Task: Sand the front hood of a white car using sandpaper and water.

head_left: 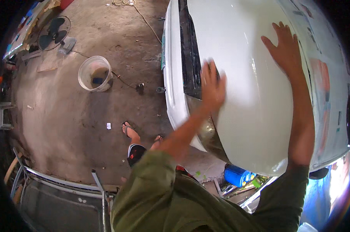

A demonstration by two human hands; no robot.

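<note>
A white car hood [256, 116] fills the right half of the view, wet or glossy in places. My right hand [286, 50] lies on its far right part, fingers spread and nothing held. Nearer the front edge is my left hand [213, 87], smeared by motion, with its fingers stretched out and nothing visible in them. It is over the hood beside the black grille [189, 50]; whether it touches the surface I cannot tell. A headlight [209, 131] sits below the grille, partly covered by my left forearm.
On the concrete floor stands a white bucket [83, 77] with a sponge-like block and a dark item inside. Beyond it are a fan [54, 34] and a cord [144, 19]. A metal frame [63, 185] stands lower left; a blue container [237, 176] is beneath the car's near corner.
</note>
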